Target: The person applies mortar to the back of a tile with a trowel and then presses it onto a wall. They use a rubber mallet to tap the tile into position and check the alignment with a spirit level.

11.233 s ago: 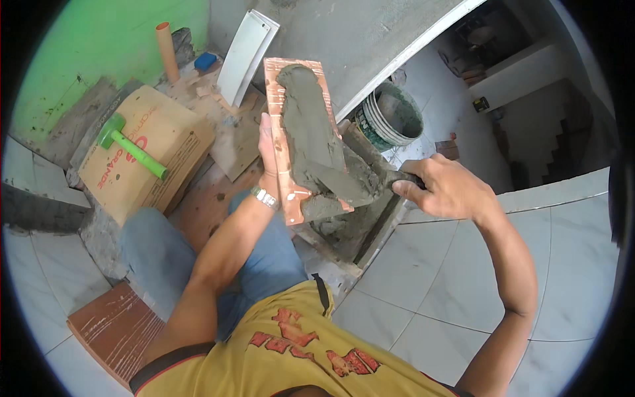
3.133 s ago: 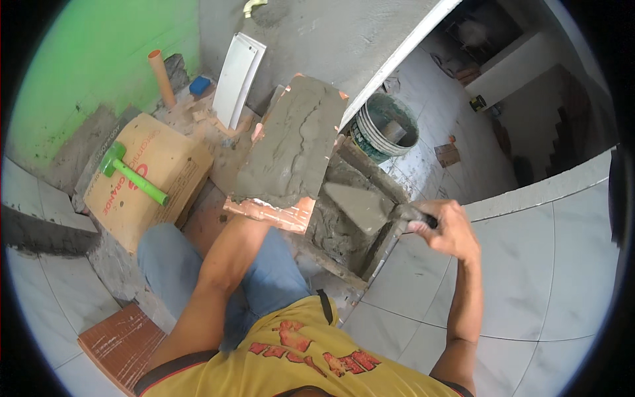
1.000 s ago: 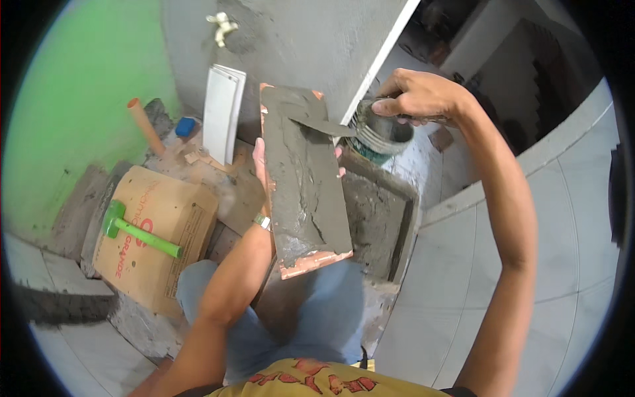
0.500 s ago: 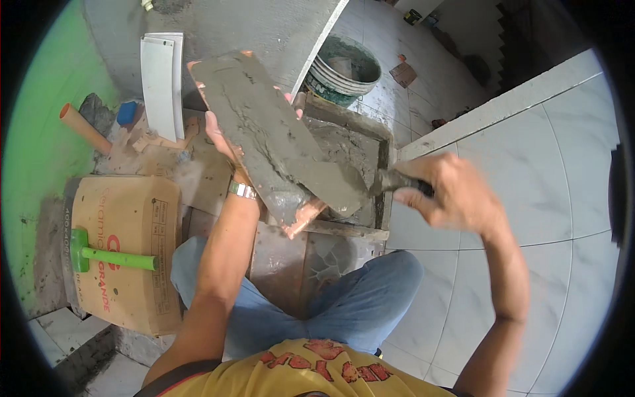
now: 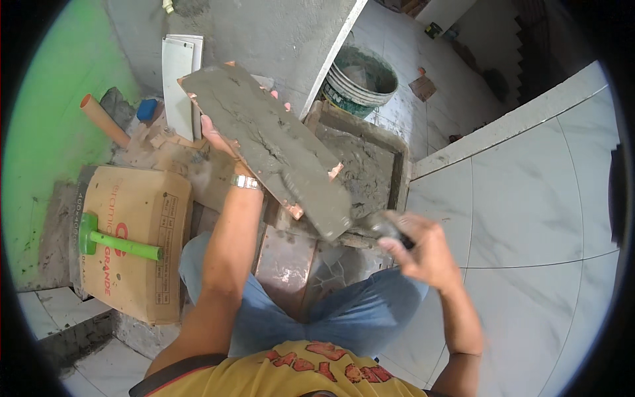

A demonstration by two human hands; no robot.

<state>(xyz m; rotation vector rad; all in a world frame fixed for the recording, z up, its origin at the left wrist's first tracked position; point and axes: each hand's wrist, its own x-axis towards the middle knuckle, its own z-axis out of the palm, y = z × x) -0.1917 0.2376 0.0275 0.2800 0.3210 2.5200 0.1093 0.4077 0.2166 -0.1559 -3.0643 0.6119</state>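
Observation:
My left hand [image 5: 217, 137] holds a reddish rectangular tile [image 5: 297, 212] from beneath, its top coated in grey mortar, its long side slanting from upper left to lower right. My right hand [image 5: 423, 248] is closed on the handle of a trowel [image 5: 329, 218]; the mortar-smeared blade lies over the tile's lower end. Beneath and right of the tile sits a shallow box [image 5: 401, 173] holding wet mortar. Between my knees, another flat piece [image 5: 281, 261] rests on the floor.
At left are a cardboard box [image 5: 135, 284] bearing a green mallet [image 5: 126, 246], an orange pipe [image 5: 102, 119], a blue block [image 5: 146, 110] and white panels [image 5: 177, 89]. A bucket [image 5: 360, 89] stands behind the mortar box. A ledge [image 5: 503, 129] borders the right-hand tiles.
Since a second ago, my right hand and trowel have moved down toward me, from the tile's upper part to its lower end. The tile, in my left hand, has turned more diagonal.

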